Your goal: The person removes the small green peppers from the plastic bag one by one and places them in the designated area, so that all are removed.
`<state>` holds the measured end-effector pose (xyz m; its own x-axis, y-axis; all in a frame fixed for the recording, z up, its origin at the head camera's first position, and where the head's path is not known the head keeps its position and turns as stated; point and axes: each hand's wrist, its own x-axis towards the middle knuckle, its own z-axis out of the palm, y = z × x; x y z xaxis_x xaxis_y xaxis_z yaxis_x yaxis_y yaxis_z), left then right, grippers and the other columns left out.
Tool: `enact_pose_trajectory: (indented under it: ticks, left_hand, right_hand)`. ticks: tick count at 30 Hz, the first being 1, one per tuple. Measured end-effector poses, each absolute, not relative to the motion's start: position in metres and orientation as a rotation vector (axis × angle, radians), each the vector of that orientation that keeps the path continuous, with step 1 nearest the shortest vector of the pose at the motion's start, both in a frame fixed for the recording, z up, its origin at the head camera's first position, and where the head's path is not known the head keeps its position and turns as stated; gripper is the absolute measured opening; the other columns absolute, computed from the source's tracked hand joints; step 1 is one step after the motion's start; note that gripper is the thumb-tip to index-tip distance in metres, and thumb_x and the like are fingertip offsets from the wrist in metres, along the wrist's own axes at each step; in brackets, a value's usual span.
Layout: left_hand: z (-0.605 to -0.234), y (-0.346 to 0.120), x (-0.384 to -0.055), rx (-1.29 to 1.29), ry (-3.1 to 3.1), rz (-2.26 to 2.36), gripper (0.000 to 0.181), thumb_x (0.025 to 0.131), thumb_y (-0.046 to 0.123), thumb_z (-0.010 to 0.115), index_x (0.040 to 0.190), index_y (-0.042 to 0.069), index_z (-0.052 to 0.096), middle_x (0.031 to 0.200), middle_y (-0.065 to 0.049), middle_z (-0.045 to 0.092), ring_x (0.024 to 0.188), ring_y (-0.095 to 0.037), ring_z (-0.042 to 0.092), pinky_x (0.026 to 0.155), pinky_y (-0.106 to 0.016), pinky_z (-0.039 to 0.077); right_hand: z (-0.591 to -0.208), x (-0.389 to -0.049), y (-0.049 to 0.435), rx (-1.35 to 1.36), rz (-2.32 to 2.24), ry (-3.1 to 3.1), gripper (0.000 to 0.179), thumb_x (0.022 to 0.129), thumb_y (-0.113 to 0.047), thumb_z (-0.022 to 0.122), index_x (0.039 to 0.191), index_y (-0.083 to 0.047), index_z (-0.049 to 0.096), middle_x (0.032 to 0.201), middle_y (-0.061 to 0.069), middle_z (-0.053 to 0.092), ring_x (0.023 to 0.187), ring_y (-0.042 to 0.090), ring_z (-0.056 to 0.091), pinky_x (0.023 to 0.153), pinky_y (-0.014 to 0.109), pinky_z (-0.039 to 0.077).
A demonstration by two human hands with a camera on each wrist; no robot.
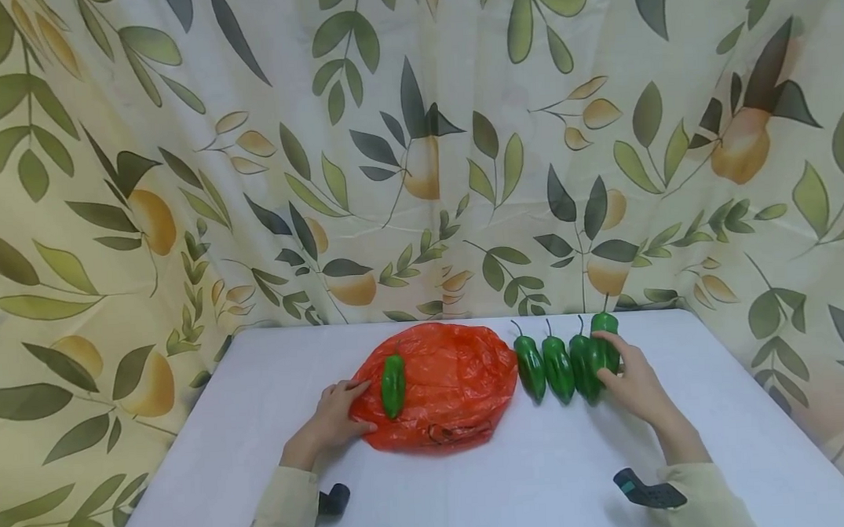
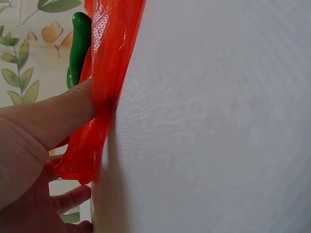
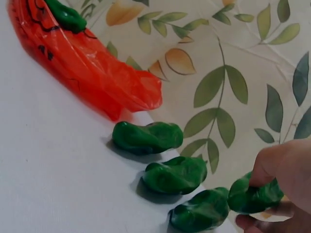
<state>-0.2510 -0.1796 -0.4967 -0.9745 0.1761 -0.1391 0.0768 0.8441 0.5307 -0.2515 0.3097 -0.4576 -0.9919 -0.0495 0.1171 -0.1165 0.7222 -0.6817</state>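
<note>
A red plastic bag (image 1: 448,380) lies flattened on the white table, with one green chili pepper (image 1: 393,386) on its left part. My left hand (image 1: 333,417) holds the bag's left edge between thumb and fingers; the wrist view shows the thumb (image 2: 63,111) against the red plastic. To the bag's right, three green peppers lie in a row: the nearest pepper (image 1: 530,366), a middle pepper (image 1: 558,368) and a third pepper (image 1: 579,359). Beside that third one, my right hand (image 1: 632,376) pinches another green pepper (image 3: 250,196), its stem pointing away from me.
The white table (image 1: 530,479) ends at a curtain (image 1: 418,177) printed with leaves and fruit, close behind the bag and peppers. Dark wrist devices show at both sleeves, one device (image 1: 333,499) on the left and another device (image 1: 647,491) on the right.
</note>
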Motion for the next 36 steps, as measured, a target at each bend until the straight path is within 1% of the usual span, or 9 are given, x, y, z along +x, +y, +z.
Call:
enact_pose_trajectory:
  ticks: [2, 3, 5, 12, 15, 19, 23, 31, 36]
  left_hand:
    - [-0.496, -0.180, -0.251, 0.189, 2.833, 0.813, 0.080, 0.082, 0.030, 0.084, 0.153, 0.019, 0.047, 0.153, -0.013, 0.044, 0.144, -0.039, 0.033, 0.103, -0.061, 0.051]
    - [-0.496, -0.180, -0.251, 0.191, 2.832, 0.815, 0.080, 0.082, 0.030, 0.084, 0.153, 0.019, 0.047, 0.153, -0.013, 0.044, 0.144, -0.039, 0.034, 0.103, -0.061, 0.051]
    - [-0.496, -0.179, -0.250, 0.187, 2.831, 0.826, 0.079, 0.083, 0.030, 0.083, 0.153, 0.019, 0.047, 0.153, -0.012, 0.044, 0.144, -0.038, 0.033, 0.104, -0.061, 0.051]
    - [-0.500, -0.179, -0.247, 0.181, 2.832, 0.838, 0.079, 0.083, 0.029, 0.084, 0.152, 0.018, 0.048, 0.153, -0.013, 0.044, 0.143, -0.038, 0.034, 0.102, -0.060, 0.053]
    - [-0.501, -0.179, -0.246, 0.163, 2.820, 0.843, 0.079, 0.083, 0.029, 0.084, 0.152, 0.019, 0.047, 0.153, -0.012, 0.044, 0.143, -0.037, 0.034, 0.099, -0.057, 0.055]
    - [-0.499, -0.178, -0.246, 0.173, 2.822, 0.852, 0.080, 0.082, 0.028, 0.085, 0.152, 0.018, 0.048, 0.152, -0.012, 0.044, 0.142, -0.037, 0.035, 0.096, -0.056, 0.057]
    - [-0.499, -0.178, -0.248, 0.180, 2.836, 0.841, 0.081, 0.081, 0.028, 0.085, 0.152, 0.018, 0.048, 0.152, -0.013, 0.045, 0.143, -0.038, 0.035, 0.097, -0.056, 0.057]
    - [-0.497, -0.180, -0.250, 0.184, 2.837, 0.838, 0.080, 0.082, 0.028, 0.084, 0.153, 0.018, 0.047, 0.153, -0.012, 0.044, 0.144, -0.037, 0.034, 0.099, -0.057, 0.055]
    - [-0.497, -0.180, -0.248, 0.180, 2.832, 0.842, 0.081, 0.082, 0.028, 0.084, 0.153, 0.019, 0.047, 0.153, -0.012, 0.044, 0.144, -0.037, 0.034, 0.097, -0.056, 0.057]
  right_hand:
    - [-0.461, -0.252, 0.314, 0.152, 1.125, -2.815, 0.068, 0.088, 0.004, 0.052, 0.152, 0.004, 0.030, 0.145, 0.047, 0.032, 0.128, 0.062, 0.039, 0.101, 0.077, 0.039]
    - [-0.463, -0.252, 0.316, 0.151, 1.120, -2.812, 0.067, 0.088, 0.005, 0.051, 0.152, 0.004, 0.030, 0.145, 0.047, 0.031, 0.130, 0.063, 0.036, 0.103, 0.079, 0.034]
    - [-0.466, -0.252, 0.320, 0.137, 1.099, -2.813, 0.066, 0.089, 0.006, 0.049, 0.152, 0.004, 0.030, 0.145, 0.048, 0.031, 0.131, 0.064, 0.034, 0.105, 0.080, 0.031]
    - [-0.478, -0.254, 0.328, -0.076, 1.004, -2.972, 0.066, 0.094, 0.004, 0.044, 0.157, 0.001, 0.023, 0.142, 0.051, 0.026, 0.131, 0.068, 0.029, 0.105, 0.079, 0.031]
    - [-0.486, -0.254, 0.329, -0.112, 0.978, -3.034, 0.066, 0.096, 0.003, 0.043, 0.158, 0.000, 0.021, 0.144, 0.050, 0.026, 0.133, 0.068, 0.028, 0.107, 0.078, 0.030]
    - [-0.493, -0.256, 0.330, -0.072, 0.927, -3.044, 0.066, 0.096, 0.002, 0.043, 0.159, 0.000, 0.020, 0.149, 0.048, 0.025, 0.135, 0.067, 0.027, 0.109, 0.076, 0.028]
    - [-0.492, -0.258, 0.330, -0.037, 0.946, -3.041, 0.067, 0.096, 0.000, 0.044, 0.159, 0.000, 0.019, 0.153, 0.046, 0.021, 0.138, 0.066, 0.022, 0.111, 0.076, 0.025]
    - [-0.488, -0.260, 0.327, 0.022, 0.990, -3.043, 0.067, 0.095, 0.000, 0.045, 0.157, 0.005, 0.019, 0.153, 0.046, 0.020, 0.140, 0.066, 0.020, 0.112, 0.076, 0.022]
    - [-0.488, -0.259, 0.329, 0.000, 0.961, -3.044, 0.069, 0.098, -0.009, 0.047, 0.157, 0.007, 0.015, 0.151, 0.047, 0.021, 0.138, 0.067, 0.023, 0.110, 0.078, 0.025]
